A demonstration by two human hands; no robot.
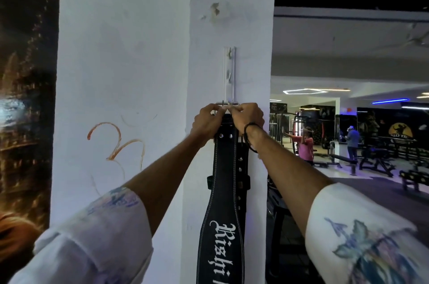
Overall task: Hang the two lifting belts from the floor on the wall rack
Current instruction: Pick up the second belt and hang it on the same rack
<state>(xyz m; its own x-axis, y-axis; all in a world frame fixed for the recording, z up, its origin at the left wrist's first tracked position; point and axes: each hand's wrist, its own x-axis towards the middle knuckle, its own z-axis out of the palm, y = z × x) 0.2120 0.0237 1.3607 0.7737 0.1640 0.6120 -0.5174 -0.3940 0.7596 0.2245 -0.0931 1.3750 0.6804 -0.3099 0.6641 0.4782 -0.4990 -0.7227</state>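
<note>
A black lifting belt [224, 190] with white stitching and white lettering hangs straight down the white pillar. Its metal buckle [227, 104] is at the bottom hook of a narrow white wall rack [229, 72] screwed to the pillar. My left hand [207, 122] grips the belt's top from the left. My right hand [248, 119], with a black cord on the wrist, pinches the buckle end from the right. Behind the front belt a second black strap [242, 167] with holes shows; I cannot tell whether it is a separate belt.
The white pillar [139, 74] has an orange scribble on its left face. A dark mural wall [25, 98] is at the left. To the right, the gym floor holds benches [376, 160], machines and two people [306, 144] far off.
</note>
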